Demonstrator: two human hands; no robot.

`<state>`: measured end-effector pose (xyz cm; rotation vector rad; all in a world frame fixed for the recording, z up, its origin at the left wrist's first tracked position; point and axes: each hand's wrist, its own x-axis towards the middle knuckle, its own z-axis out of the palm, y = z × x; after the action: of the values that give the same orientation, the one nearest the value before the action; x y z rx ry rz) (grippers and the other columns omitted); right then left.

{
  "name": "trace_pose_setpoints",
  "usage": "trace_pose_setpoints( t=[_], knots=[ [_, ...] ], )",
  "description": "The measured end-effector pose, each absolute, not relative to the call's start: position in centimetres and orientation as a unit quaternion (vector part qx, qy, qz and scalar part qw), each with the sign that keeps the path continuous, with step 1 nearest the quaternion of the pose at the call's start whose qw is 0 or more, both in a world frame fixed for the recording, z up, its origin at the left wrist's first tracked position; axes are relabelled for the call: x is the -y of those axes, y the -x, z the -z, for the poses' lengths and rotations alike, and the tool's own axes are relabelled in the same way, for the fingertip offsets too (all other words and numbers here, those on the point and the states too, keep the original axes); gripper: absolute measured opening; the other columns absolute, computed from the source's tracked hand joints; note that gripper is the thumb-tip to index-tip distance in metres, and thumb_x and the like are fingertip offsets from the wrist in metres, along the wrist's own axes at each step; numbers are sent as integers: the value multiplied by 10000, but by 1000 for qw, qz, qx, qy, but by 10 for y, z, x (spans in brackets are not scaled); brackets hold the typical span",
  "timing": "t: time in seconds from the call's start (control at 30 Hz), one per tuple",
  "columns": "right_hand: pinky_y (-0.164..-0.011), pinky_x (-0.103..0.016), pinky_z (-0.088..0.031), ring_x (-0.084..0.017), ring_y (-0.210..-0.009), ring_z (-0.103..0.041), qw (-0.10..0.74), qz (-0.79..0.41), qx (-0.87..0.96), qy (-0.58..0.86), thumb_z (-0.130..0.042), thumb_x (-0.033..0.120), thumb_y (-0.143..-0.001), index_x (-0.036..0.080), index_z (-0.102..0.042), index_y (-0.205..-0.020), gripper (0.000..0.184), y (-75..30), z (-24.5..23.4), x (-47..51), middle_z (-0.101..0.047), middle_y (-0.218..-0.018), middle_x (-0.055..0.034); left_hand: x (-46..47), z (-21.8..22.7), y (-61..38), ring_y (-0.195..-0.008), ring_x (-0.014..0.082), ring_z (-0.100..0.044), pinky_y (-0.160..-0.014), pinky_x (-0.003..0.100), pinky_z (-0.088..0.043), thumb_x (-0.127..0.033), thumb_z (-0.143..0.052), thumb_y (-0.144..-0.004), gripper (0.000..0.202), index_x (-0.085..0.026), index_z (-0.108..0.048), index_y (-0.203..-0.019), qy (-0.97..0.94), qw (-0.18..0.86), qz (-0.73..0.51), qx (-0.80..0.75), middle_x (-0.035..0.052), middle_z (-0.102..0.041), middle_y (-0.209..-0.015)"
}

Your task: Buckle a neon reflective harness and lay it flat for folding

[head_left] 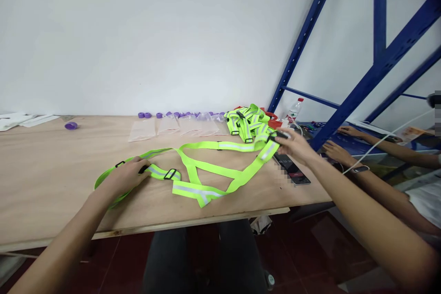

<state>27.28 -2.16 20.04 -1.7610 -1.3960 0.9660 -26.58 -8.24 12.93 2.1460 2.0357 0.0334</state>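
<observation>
Sprawling across the table [55,161], the harness [238,178] has a pile [253,121] just behind its right end. Left hand [127,175] is curled over 1 end, gripping it; right hand [294,144] is pinched on the other. Phone [294,170] sits beside that hand, so a sloppy tug could shove it. Might also snag a buckle [170,174] and tangle everything.
</observation>
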Motion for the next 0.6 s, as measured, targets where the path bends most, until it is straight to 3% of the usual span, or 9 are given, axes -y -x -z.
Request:
trace_pose_setpoints(
  t=[0.07,0.17,0.23,0.27,0.33,0.4,0.47,0.6],
  knots=[
    [-712,-98,-484,101,-674,-454,290,-414,526,684,-519,460,-781,255,-169,-1552,872,-271,-171,22,-541,-986,-34,92,-137,251,-1220,152,-454,-1109,314,-405,-582,-248,-898,624,-277,-563,-1341,-747,67,-36,-661,20,-396,-1410],
    [-688,-4,-415,121,-680,-398,185,-363,550,729,-505,536,-772,173,-267,-1535,878,-270,-144,20,-529,-893,-42,111,-155,214,-1415,171,-282,-1296,419,-170,-638,-265,-910,630,-298,-552,-1356,-813,84,-96,-569,-18,-348,-1455],
    [-757,47,-402,132,-782,-397,125,-244,614,740,-522,574,-745,122,-414,-1457,850,-270,-140,18,-524,-946,-64,123,-164,192,-1371,96,-334,-1316,393,-99,-668,-278,-910,579,-389,-524,-1353,-852,159,-67,-493,-55,-390,-1417],
    [-829,45,-420,124,-871,-409,106,-169,644,739,-530,578,-734,127,-475,-1408,813,-268,-142,18,-514,-1046,-76,127,-167,183,-1298,70,-389,-1311,359,-114,-700,-339,-879,595,-370,-548,-1327,-864,192,-48,-464,-39,-447,-1358],
    [-1046,-40,-446,61,-1096,-407,98,-30,675,730,-512,566,-746,190,-528,-1361,721,-257,-150,23,-414,-1280,-66,132,-165,173,-1097,21,-443,-1183,227,-268,-678,-390,-872,566,-289,-632,-1205,-869,199,-40,-450,-5,-536,-1190],
    [-1217,-229,-380,-40,-1281,-335,108,32,689,716,-405,560,-811,284,-507,-1377,638,-235,-158,32,-319,-1382,-21,134,-157,168,-928,3,-396,-932,157,-293,-571,-340,-933,512,-197,-675,-1031,-881,154,-62,-443,28,-552,-1029],
    [-1277,-345,-290,-64,-1341,-291,100,7,743,661,-258,587,-869,310,-518,-1364,624,-201,-162,45,-286,-1410,3,135,-146,164,-812,19,-294,-804,183,-194,-411,-280,-981,472,-143,-654,-879,-904,66,-109,-408,48,-522,-891],
    [-1344,-336,-231,-37,-1421,-215,22,-120,888,443,-94,573,-912,353,-489,-1387,656,-117,-145,67,-208,-1454,53,145,-129,151,-794,52,-212,-807,206,-136,-175,-343,-949,280,-109,-588,-832,-907,-131,-243,-320,64,-462,-793]
  ],
)
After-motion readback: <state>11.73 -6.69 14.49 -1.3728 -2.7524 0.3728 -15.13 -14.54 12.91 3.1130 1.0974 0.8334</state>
